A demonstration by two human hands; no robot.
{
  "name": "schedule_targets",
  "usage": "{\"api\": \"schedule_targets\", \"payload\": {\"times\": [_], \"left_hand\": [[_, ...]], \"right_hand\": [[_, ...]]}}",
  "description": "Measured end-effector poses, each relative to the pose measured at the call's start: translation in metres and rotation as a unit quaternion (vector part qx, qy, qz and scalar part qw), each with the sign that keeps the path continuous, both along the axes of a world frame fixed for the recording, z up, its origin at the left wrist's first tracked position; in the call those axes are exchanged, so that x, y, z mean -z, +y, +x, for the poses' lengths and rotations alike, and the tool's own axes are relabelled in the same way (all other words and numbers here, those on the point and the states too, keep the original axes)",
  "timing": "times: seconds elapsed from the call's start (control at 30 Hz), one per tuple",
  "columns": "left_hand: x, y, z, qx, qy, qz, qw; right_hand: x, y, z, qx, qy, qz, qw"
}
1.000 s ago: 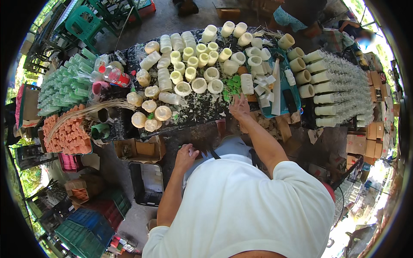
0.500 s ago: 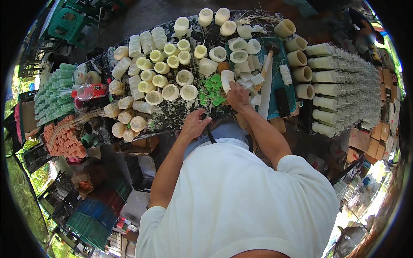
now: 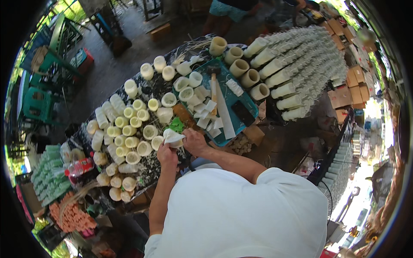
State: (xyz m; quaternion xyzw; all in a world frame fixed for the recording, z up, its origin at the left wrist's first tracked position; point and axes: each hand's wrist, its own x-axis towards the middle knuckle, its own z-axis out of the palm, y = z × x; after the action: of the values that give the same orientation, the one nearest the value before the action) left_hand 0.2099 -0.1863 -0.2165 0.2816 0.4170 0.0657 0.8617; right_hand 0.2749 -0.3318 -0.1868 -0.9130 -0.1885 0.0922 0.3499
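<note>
Both my hands are raised over the near edge of the table, closed on one white cup-shaped piece (image 3: pixel 173 137) with a thin, uneven rim. My left hand (image 3: pixel 167 155) grips its lower left side, and my right hand (image 3: pixel 195 141) pinches its right edge. Just beyond them lie bright green scraps (image 3: pixel 177 125) and a brown cylinder (image 3: pixel 184 115). To the left stand several pale yellow wax cups (image 3: pixel 128 130). At the right, a teal tray (image 3: pixel 251 115) carries white offcuts (image 3: pixel 202 103), a hammer (image 3: pixel 214 84), a long pale strip (image 3: pixel 225 112) and a dark flat phone-like object (image 3: pixel 242 113).
Thick hollow tan cylinders (image 3: pixel 250 78) line the tray's far side, beside rows of white candles (image 3: pixel 297 64). Green candles (image 3: pixel 51 176), peach candles (image 3: pixel 71 215) and a red-labelled bottle (image 3: pixel 79 167) sit at the left end. Another person's blue shorts (image 3: pixel 230 10) show beyond the table.
My right hand has brought the white piece from beside the tray toward me, and my left hand has come up to hold it too. The whole view has turned and shifted.
</note>
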Motion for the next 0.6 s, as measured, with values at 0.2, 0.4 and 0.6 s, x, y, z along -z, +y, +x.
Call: {"api": "schedule_targets", "payload": {"times": [0.2,0.4,0.6], "left_hand": [[0.011,0.004,0.0,0.078,-0.098,-0.055,0.991],[-0.009,0.019,-0.008,0.149,-0.01,0.205,0.967],[0.017,0.058,-0.018,0.223,-0.109,0.064,0.967]], "right_hand": [[0.009,0.008,0.004,0.209,0.384,0.231,0.869],[0.019,0.015,-0.018,0.256,0.541,0.479,0.642],[0.032,0.034,-0.015,0.09,0.6,0.559,0.565]]}}
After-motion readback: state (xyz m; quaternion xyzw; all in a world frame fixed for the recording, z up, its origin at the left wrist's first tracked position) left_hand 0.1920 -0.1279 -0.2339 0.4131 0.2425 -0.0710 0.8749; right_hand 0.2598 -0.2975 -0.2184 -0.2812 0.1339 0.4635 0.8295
